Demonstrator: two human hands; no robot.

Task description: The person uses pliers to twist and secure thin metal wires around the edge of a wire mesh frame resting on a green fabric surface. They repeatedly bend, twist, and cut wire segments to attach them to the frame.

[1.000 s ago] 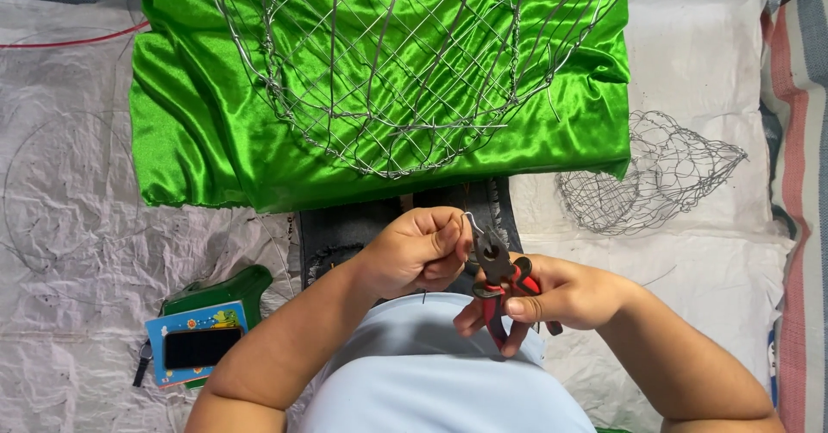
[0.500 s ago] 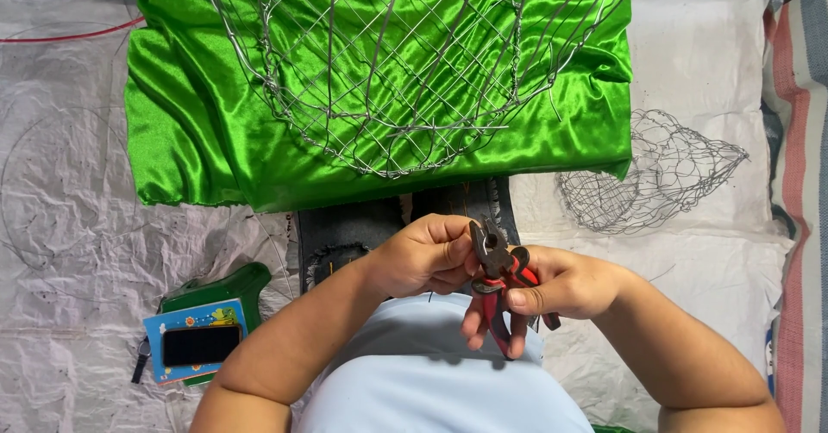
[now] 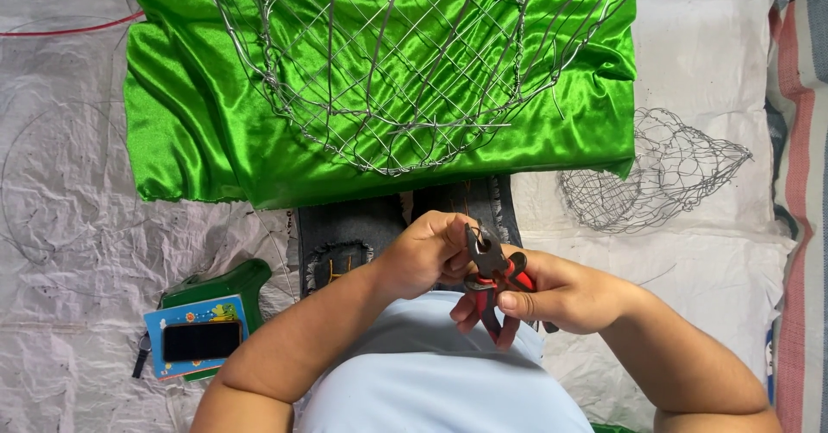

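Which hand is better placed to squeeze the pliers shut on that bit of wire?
Right, probably. The right hand already wraps the red handles of the pliers, so it can squeeze them. The left hand is pinching at the pliers' head, where the thin wire seems to sit, steadying it.

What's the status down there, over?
Right hand shut on red-handled pliers. Left hand pinching at the plier tip. Wire basket on green cloth, untouched.

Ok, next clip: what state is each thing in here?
Pliers: gripped in right hand, jaws up.
Left hand: pinched at the plier jaws; what it holds is too small to tell.
Large wire basket: unfinished, resting on green cloth.
Small wire cone: lying on its side.
Phone: screen dark.
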